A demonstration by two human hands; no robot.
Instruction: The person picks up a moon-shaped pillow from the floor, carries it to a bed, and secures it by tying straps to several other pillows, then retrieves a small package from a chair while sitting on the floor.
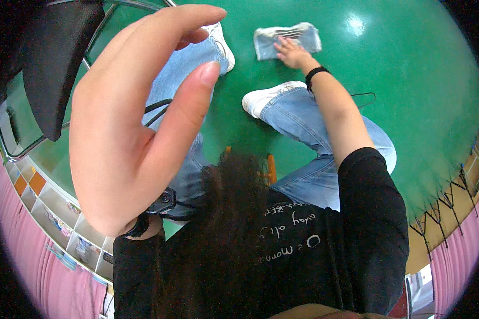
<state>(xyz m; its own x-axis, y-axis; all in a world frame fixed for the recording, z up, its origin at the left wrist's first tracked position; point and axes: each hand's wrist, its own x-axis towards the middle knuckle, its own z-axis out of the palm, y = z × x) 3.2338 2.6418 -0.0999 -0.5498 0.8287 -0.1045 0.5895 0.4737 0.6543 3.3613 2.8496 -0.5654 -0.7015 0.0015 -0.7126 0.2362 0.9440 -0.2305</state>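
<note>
My left hand (127,111) is raised close to the camera on the left, with its thumb apart from the curved fingers and nothing seen between them. A black band with a small black camera (164,202) sits at that wrist. Farther off, my right hand (290,51) reaches down to the green floor with its fingers spread flat on a cloth (308,38). The cloth is pale blue and white, rumpled, with dark lines near its middle. Part of it is covered by the hand.
White shoes (258,101) and jeans-clad legs flank the green floor (410,69). A black chair (58,64) with metal tubing stands at the left. Beyond it are white shelves (53,212) and a pink curtain (48,282). Black stands (436,212) line the right side.
</note>
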